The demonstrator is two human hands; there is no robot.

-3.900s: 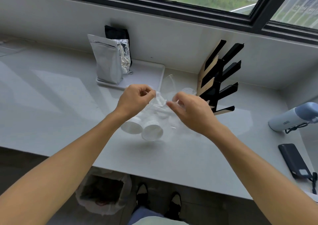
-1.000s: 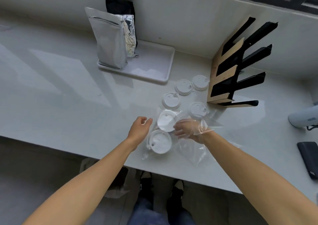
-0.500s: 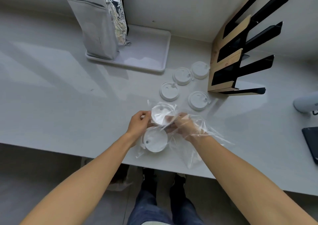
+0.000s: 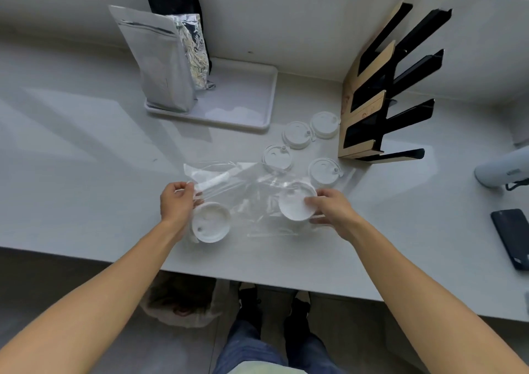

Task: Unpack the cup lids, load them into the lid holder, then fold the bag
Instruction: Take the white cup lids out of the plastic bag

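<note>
A clear plastic bag (image 4: 237, 190) lies stretched flat across the near part of the pale tabletop (image 4: 86, 156), between the two hands. The left hand (image 4: 176, 202) pinches the bag's left edge, its fingers (image 4: 197, 197) closed narrowly on the film. The right hand (image 4: 332, 207) holds a white cup lid (image 4: 294, 206) at the bag's right end, its fingers curled around the lid's rim; whether the lid is inside the film or on top of it cannot be told. Another white lid (image 4: 210, 225) lies flat just beside the left wrist, at the bag's near edge. Four more lids (image 4: 296, 134) lie loose on the tabletop beyond the bag, the farthest one touching the foot of the lid holder (image 4: 380, 87), a black and wood rack with slanted slots. To the left of the lids sits a white tray (image 4: 257, 99) carrying a silver pouch (image 4: 160, 61). A dark phone (image 4: 512, 237) lies at the far right.
</note>
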